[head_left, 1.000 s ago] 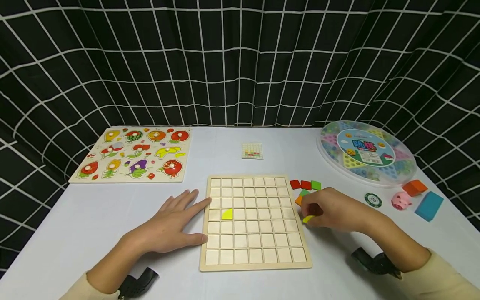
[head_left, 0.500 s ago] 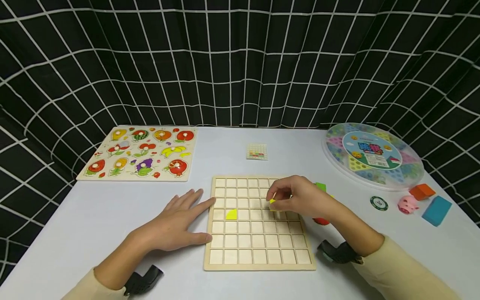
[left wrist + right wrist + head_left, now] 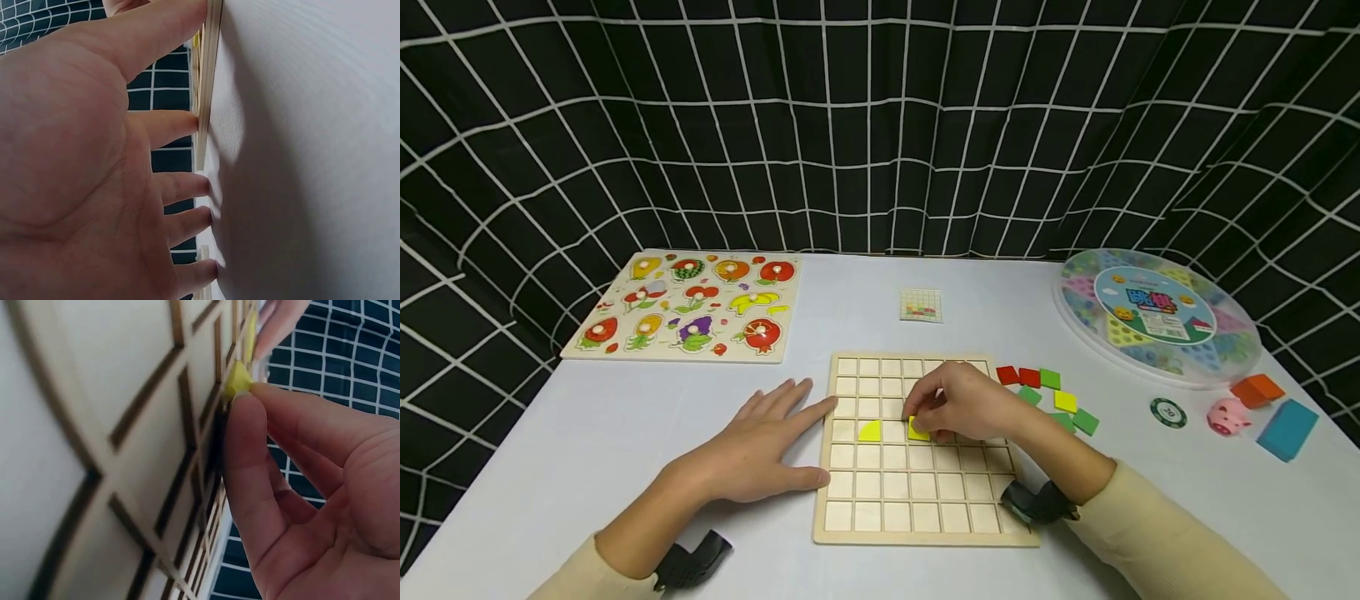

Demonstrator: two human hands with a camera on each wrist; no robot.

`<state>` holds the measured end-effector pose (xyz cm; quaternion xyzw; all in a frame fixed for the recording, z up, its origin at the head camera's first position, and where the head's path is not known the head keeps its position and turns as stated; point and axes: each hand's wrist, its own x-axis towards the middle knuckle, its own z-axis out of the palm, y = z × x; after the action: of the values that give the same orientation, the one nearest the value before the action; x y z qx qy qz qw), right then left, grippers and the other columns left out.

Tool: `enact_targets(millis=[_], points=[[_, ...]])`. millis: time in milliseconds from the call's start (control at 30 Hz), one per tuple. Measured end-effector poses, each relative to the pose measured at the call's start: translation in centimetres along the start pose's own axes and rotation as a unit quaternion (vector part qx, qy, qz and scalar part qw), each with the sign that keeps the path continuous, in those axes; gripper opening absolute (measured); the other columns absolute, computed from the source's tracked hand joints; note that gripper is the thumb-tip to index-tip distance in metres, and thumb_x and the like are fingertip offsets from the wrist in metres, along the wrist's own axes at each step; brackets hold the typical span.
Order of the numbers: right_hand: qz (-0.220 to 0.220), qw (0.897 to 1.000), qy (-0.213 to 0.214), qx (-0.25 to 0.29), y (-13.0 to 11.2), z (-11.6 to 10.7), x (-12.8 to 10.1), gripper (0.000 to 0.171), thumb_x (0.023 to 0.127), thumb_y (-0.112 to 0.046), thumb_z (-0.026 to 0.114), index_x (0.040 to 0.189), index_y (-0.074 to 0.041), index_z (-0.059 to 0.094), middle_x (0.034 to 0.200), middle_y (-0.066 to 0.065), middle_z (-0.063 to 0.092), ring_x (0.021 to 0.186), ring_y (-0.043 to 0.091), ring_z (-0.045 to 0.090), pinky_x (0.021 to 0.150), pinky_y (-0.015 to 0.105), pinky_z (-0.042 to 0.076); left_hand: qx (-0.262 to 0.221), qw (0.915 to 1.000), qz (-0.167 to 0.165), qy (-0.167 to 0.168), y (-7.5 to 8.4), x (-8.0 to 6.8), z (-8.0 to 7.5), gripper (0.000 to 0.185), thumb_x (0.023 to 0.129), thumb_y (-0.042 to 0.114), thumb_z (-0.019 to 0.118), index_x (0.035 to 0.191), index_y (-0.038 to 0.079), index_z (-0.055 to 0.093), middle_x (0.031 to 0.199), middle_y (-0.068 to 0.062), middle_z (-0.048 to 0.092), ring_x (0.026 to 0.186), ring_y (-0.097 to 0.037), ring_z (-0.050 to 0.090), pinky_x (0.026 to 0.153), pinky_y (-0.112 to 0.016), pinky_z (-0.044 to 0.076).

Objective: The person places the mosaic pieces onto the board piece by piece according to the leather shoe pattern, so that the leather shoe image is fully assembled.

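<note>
A pale wooden grid board (image 3: 925, 537) lies on the white table. One yellow tile (image 3: 870, 431) with a curved edge sits in a cell toward its left side. My right hand (image 3: 966, 404) is over the middle of the board and pinches a second yellow tile (image 3: 917, 430) between thumb and fingertips, two cells to the right of the first. In the right wrist view, that pinched yellow piece (image 3: 237, 381) is right at the grid's surface. My left hand (image 3: 748, 450) lies spread beside the board, its thumb and index fingertip touching the left edge.
Loose red tiles (image 3: 1018, 377), green tiles (image 3: 1086, 421) and a yellow tile (image 3: 1065, 401) lie right of the board. Behind it is a small pattern card (image 3: 921, 305). A fruit puzzle (image 3: 685, 308), round game box (image 3: 1157, 317), chip (image 3: 1168, 413), pig (image 3: 1228, 416) and blocks (image 3: 1287, 430) surround it.
My right hand has moved left from the loose tiles to the middle of the board, carrying the yellow tile. The left hand has stayed at the board's left edge.
</note>
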<state>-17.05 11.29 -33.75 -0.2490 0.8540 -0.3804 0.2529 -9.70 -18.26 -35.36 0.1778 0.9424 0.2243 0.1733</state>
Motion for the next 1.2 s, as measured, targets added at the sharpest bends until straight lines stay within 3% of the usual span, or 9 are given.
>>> enact_targets(millis=[233,433,600,767,900,1200], points=[[0.006,0.999,0.013,-0.03,-0.1,0.3,0.0,0.014,0.089,0.001,0.074,0.089,-0.011,0.08,0.073,-0.001,0.068,0.059,0.014,0.062,0.063,0.029,0.057,0.034,0.9993,0.002,0.015,0.0,0.1,-0.2,0.086,0.087,0.061,0.072,0.161,0.034,0.037,0.172,-0.01,0.022,0.159,-0.038,0.017,0.126,-0.064,0.016],[-0.029,0.995,0.019,-0.092,-0.5,0.4,-0.2,0.016,0.085,0.0,0.077,0.085,-0.016,0.076,0.073,-0.006,0.065,0.071,0.011,0.059,0.068,0.025,0.051,0.049,0.9982,0.009,0.034,0.0,0.0,-0.3,0.086,0.085,0.061,0.074,0.159,0.032,0.042,0.169,-0.011,0.03,0.156,-0.038,0.025,0.123,-0.064,0.023],[-0.056,0.991,0.011,-0.121,-0.6,0.2,-1.1,0.013,0.086,-0.004,0.08,0.091,-0.016,0.077,0.087,-0.007,0.069,0.08,0.008,0.061,0.074,0.022,0.053,0.048,0.9982,0.01,0.036,-0.1,0.1,-0.2,0.086,0.084,0.062,0.075,0.158,0.032,0.044,0.168,-0.011,0.031,0.155,-0.039,0.027,0.122,-0.064,0.025],[-0.081,0.991,0.0,-0.111,-0.3,-1.1,-2.9,0.011,0.092,-0.012,0.077,0.103,-0.016,0.078,0.103,-0.004,0.073,0.089,0.008,0.064,0.079,0.024,0.057,0.053,0.9977,0.015,0.039,0.0,0.2,-0.3,0.086,0.084,0.062,0.076,0.158,0.032,0.044,0.168,-0.011,0.032,0.154,-0.038,0.028,0.122,-0.064,0.025],[-0.094,0.99,0.024,-0.104,0.7,-3.2,-4.9,0.014,0.094,-0.012,0.076,0.108,-0.013,0.077,0.107,0.0,0.074,0.093,0.011,0.066,0.079,0.026,0.058,0.054,0.9976,0.014,0.04,0.2,0.3,-0.3,0.086,0.083,0.062,0.076,0.158,0.033,0.044,0.168,-0.011,0.032,0.154,-0.037,0.028,0.121,-0.064,0.025],[-0.01,0.987,0.087,-0.138,3.8,-7.3,-8.6,0.02,0.09,-0.011,0.079,0.11,-0.013,0.078,0.107,0.001,0.075,0.095,0.017,0.064,0.073,0.025,0.057,0.05,0.9979,0.013,0.038,0.0,0.3,-0.2,0.086,0.083,0.062,0.075,0.158,0.033,0.044,0.167,-0.012,0.032,0.154,-0.038,0.027,0.12,-0.066,0.025]])
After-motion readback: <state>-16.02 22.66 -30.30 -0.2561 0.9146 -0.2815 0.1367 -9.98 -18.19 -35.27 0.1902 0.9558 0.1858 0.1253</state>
